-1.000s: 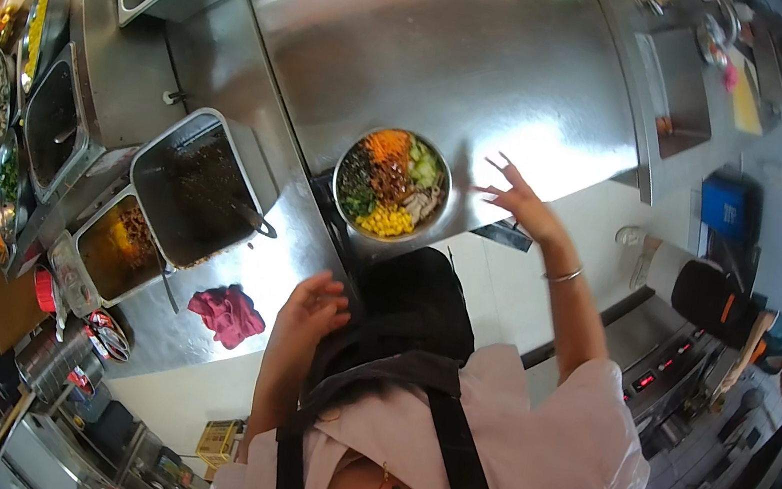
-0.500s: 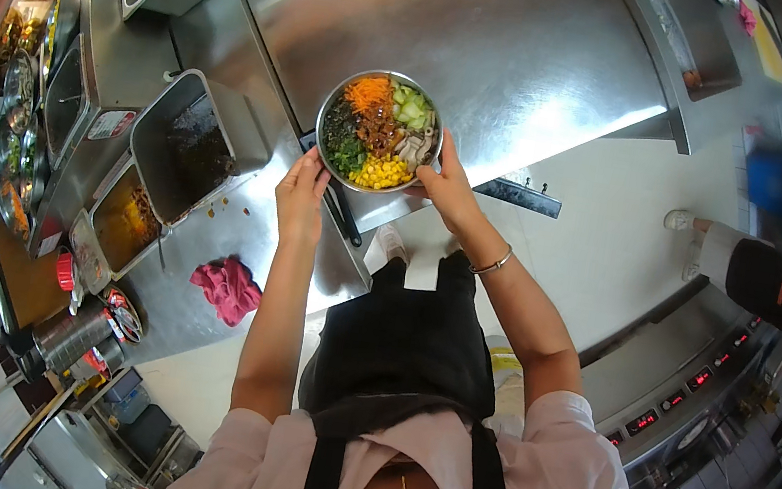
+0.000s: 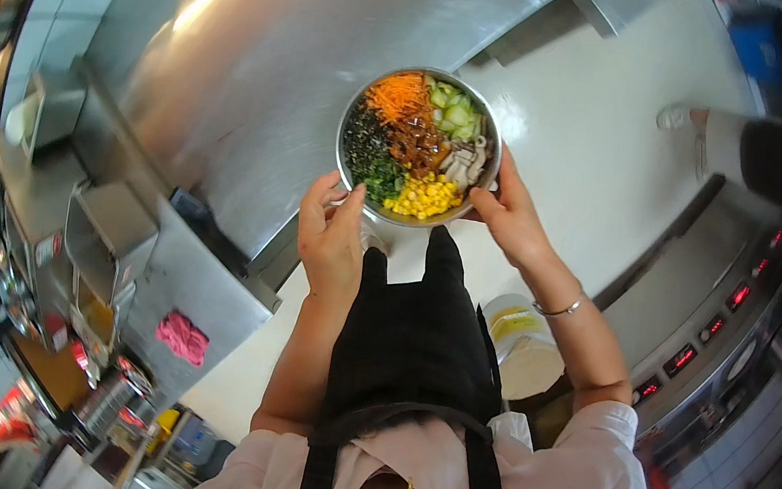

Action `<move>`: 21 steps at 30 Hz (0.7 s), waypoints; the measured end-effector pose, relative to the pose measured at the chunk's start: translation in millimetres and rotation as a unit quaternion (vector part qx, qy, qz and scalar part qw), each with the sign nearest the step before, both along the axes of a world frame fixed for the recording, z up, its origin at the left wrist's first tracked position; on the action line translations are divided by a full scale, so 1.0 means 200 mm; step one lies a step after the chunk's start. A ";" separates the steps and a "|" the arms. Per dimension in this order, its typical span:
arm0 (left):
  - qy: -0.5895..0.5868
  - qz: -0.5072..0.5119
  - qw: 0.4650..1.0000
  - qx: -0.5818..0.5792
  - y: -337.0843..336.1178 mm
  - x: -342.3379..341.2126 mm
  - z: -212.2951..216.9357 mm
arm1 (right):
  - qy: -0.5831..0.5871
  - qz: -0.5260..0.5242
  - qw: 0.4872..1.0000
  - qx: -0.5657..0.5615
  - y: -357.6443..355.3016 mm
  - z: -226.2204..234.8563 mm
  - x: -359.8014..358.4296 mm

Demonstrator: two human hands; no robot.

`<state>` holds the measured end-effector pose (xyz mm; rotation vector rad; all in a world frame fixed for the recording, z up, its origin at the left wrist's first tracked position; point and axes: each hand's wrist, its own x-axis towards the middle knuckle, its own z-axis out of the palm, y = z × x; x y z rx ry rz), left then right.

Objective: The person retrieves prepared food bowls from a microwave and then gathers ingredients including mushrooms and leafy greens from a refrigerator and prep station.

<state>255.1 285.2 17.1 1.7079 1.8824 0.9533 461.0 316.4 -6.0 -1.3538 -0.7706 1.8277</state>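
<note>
A shiny metal counter fills the upper left. In the upper middle, the left hand and right hand hold the bowl of food. It looks just lifted, so they carry it now.

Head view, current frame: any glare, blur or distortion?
Head view: bright glare streak on the steel counter, upper left; head view: toppings in the bowl fairly sharp, deep steel container softer; head view: fisheye curves outer edges, corners black.
</note>
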 end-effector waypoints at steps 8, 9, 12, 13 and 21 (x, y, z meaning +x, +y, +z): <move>0.136 -0.140 0.981 0.004 0.19 0.06 0.06 | -0.034 0.017 0.999 -0.024 -0.02 -0.05 0.13; 0.101 -0.136 0.986 -0.001 0.14 0.05 0.08 | -0.041 0.018 0.999 -0.028 -0.03 -0.08 0.13; 0.019 -0.165 0.984 0.060 -0.06 -0.02 0.04 | -0.075 -0.005 0.996 0.047 0.00 -0.24 0.15; 0.014 -0.207 0.978 0.013 -0.15 0.00 -0.03 | -0.084 -0.020 0.993 0.075 -0.01 -0.40 0.19; -0.037 -0.162 0.880 -0.444 -0.75 0.13 -0.54 | -0.047 0.125 0.988 0.077 0.15 -0.98 0.30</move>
